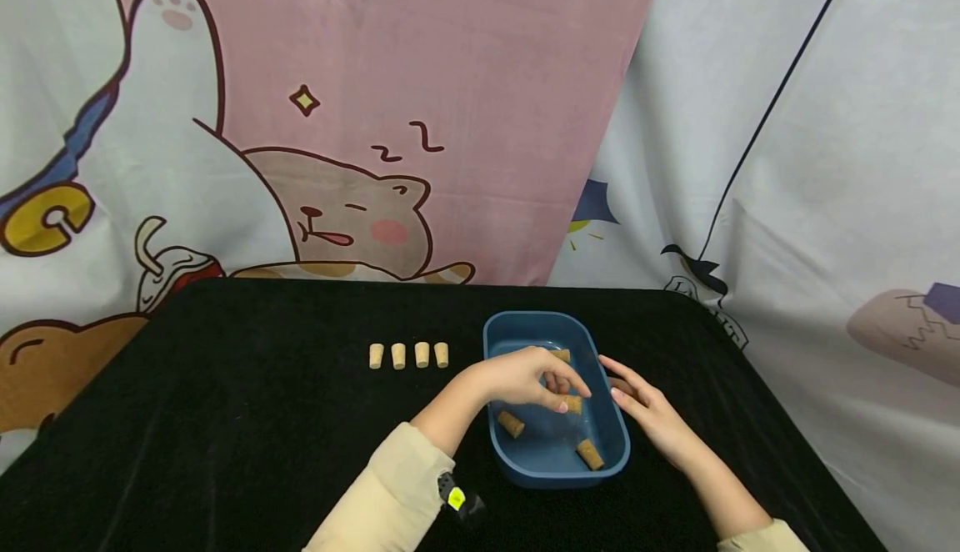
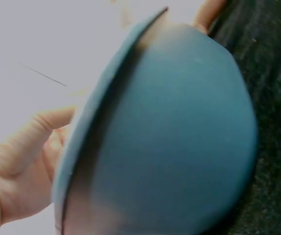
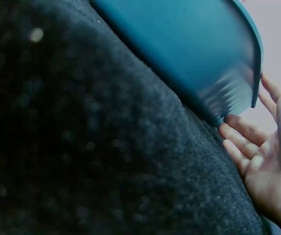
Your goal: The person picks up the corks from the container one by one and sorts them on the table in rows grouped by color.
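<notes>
We have four corks lined up at left and four waiting in the tub, our left hand pinching one, our loose right hand touching the tub.

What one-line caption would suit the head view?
Left hand reaching among corks in a blue bin, right hand against its side, four paler corks in a row on black cloth.
</notes>
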Demonstrator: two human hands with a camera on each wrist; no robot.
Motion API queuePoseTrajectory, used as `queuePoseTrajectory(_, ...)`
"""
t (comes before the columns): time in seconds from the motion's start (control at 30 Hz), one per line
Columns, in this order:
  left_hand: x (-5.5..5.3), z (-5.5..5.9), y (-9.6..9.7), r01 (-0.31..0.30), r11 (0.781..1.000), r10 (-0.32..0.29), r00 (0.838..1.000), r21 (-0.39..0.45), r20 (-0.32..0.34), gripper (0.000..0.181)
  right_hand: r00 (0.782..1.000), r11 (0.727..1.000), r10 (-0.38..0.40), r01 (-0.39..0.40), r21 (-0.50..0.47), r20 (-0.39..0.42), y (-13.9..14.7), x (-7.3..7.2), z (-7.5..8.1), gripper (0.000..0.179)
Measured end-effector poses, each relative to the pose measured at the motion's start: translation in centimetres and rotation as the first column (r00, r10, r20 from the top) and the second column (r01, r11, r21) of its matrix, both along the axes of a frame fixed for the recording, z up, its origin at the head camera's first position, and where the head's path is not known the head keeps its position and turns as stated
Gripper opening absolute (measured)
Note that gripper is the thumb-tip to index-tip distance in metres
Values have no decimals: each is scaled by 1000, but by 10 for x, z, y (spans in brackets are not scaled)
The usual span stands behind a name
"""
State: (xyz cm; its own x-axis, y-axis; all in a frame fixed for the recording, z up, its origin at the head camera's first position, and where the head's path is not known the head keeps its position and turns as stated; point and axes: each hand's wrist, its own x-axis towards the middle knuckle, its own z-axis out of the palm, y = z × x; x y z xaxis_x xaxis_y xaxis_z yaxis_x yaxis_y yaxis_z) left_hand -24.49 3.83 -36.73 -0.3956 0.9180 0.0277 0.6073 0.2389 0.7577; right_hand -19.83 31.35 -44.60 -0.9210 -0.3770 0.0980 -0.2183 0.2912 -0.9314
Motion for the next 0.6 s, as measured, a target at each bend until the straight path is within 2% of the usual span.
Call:
queuePoseTrajectory(0.13, 4, 5, -5, -37, 998, 36, 999, 56, 22, 29, 1000, 1000, 2, -2, -3, -13, 1, 0, 0, 49)
queuePoseTrajectory(0.37, 14, 10, -13, -95, 990, 96, 995, 107, -5, 27, 1000, 1000, 16, -16, -9, -21, 2, -1, 0, 49)
queuePoseTrajectory(0.6, 24, 19, -31, -157, 976, 162, 987, 152, -19, 26, 1000, 1000, -2, 2, -10, -6, -1, 0, 0, 50)
